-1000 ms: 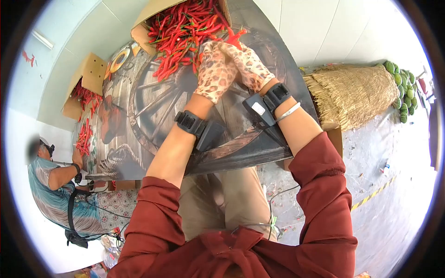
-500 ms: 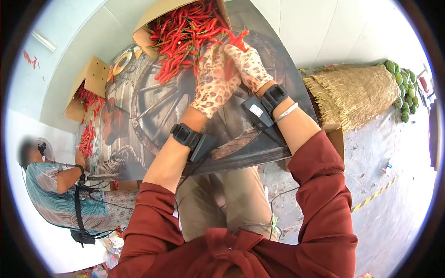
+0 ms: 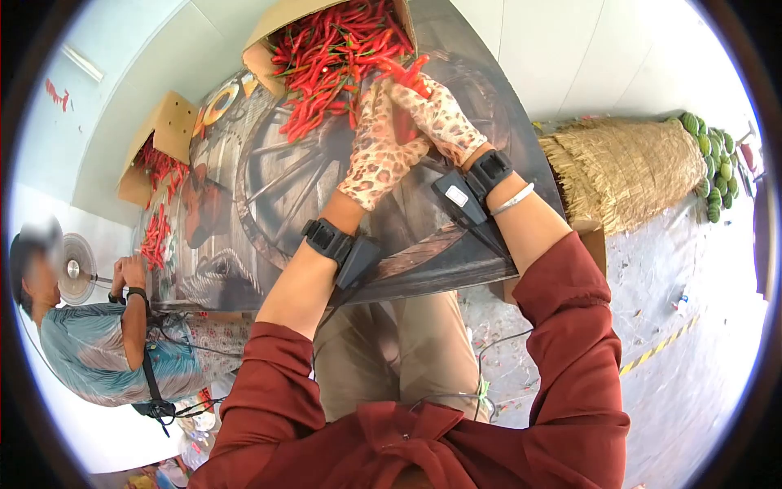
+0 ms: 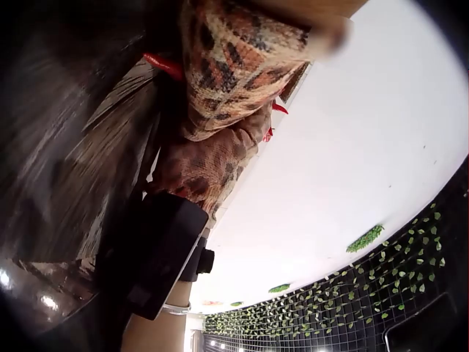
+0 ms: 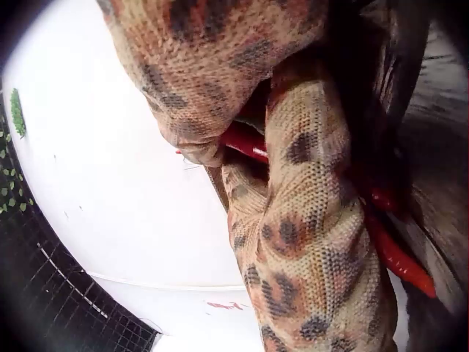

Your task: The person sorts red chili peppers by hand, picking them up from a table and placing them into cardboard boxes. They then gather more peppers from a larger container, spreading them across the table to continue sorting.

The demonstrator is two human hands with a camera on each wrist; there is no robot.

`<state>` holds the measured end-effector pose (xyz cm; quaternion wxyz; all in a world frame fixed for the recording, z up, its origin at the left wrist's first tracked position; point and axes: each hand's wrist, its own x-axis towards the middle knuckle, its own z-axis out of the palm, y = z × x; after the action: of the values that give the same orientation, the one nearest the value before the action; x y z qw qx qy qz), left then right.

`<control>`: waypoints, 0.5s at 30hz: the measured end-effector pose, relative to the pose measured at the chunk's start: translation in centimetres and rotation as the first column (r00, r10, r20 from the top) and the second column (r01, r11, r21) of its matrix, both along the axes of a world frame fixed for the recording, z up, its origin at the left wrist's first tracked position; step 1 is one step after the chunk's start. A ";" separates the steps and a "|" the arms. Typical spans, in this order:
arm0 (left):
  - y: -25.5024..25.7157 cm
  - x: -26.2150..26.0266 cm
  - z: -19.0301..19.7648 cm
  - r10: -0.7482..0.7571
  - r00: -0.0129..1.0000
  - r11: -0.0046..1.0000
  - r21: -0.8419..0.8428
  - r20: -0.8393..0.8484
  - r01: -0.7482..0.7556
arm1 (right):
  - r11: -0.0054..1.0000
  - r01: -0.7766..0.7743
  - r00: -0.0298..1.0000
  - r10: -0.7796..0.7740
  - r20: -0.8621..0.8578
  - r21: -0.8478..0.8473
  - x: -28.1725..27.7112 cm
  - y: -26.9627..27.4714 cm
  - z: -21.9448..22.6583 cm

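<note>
Up near the far end of the table, a small bunch of red chillies [image 3: 405, 75] sits between two hands in leopard-print gloves, just in front of the open cardboard box [image 3: 281, 24] from which a heap of chillies [image 3: 330, 53] spills onto the tabletop. The right hand [image 3: 440, 121] has its fingers curled round the bunch, with the red tips poking out above the glove; in the right wrist view the chillies [image 5: 396, 253] run through the folded fingers of that glove. The left hand [image 3: 381, 147] lies close against the right, its fingers bent toward the same chillies, and in the left wrist view a red pod [image 4: 165, 64] shows at the edge of its glove, so it appears to pinch them too. Both wrists carry black strapped cameras, and the sleeves are rust red. The table [image 3: 423, 236] is covered with a printed picture of a wooden wagon wheel. Farther left on it stand a second cardboard box [image 3: 167, 122] of chillies and a loose row of chillies [image 3: 153, 236] near another person [image 3: 106, 350], who sits at the table's left side beside a small fan [image 3: 77, 273]. To the right, on the floor, lie a bundle of straw [image 3: 627, 167] and a pile of green melons [image 3: 717, 155].
</note>
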<state>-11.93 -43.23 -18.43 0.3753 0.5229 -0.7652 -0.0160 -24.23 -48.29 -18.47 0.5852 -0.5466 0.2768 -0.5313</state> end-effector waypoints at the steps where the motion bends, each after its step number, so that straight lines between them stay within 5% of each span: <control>1: -0.1 0.2 -0.2 0.006 1.000 1.000 0.001 -0.002 -0.006 | 0.999 -0.044 0.999 0.044 0.006 0.013 0.1 0.1 0.0; 5: -1.4 1.1 -1.9 -0.016 1.000 0.999 -0.052 -0.024 0.015 | 0.991 -0.114 0.993 0.115 0.016 -0.072 0.4 0.4 -0.1; 6: -1.5 1.1 -2.0 0.020 0.997 0.999 -0.029 -0.072 -0.022 | 0.966 -0.073 0.980 0.024 -0.197 -0.247 0.4 0.0 -0.3; 12: -1.8 1.5 -1.5 0.047 0.987 0.998 0.048 -0.157 -0.040 | 0.961 -0.175 0.966 0.127 -0.224 -0.213 0.3 1.3 0.9; 15: -1.6 1.5 -1.0 -0.083 0.867 0.980 0.119 -0.491 0.161 | 0.955 -0.198 0.956 0.140 -0.256 -0.219 0.4 1.1 0.4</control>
<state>-10.41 -44.82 -19.43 0.5106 0.4804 -0.6751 -0.2298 -23.85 -47.21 -18.10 0.5201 -0.6954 0.2299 -0.4393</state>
